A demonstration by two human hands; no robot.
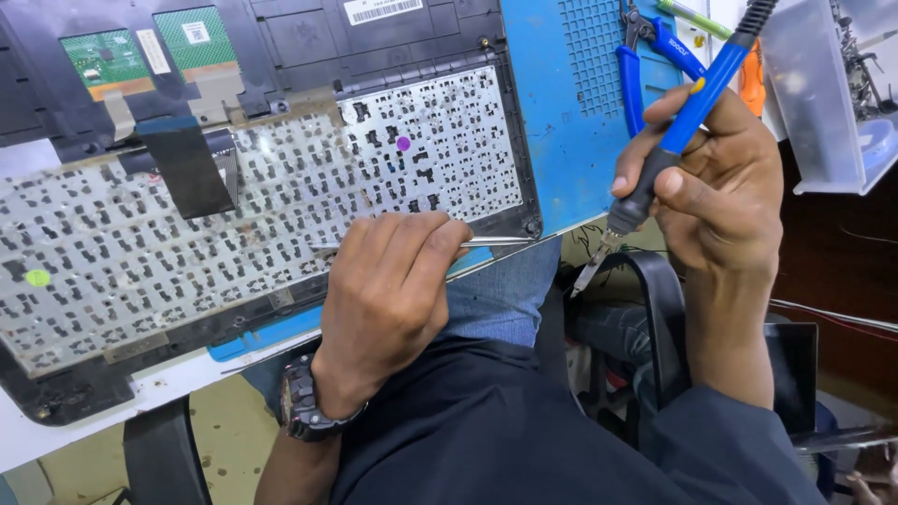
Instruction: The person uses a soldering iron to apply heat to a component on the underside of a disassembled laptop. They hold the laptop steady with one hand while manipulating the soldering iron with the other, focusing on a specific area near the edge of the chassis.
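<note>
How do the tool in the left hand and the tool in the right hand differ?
The tweezers in the left hand are thin bare metal; the soldering iron in the right hand is thicker, with a blue-and-black handle. The tweezers lie nearly flat at the edge of the keyboard panel; the soldering iron is held off the bench, tip pointing down. Both are slender hand tools.

The laptop base is cut off by the top and left edges, so its full outline cannot be told. Part of the keyboard backplate is covered by the left hand, and most of the tweezers is hidden inside that hand. The cord of the soldering iron, gripped in the right hand, is cut by the top edge. The blue-handled pliers are partly hidden and cropped above. The clear plastic tray is cropped, its contents too small to tell.
</note>
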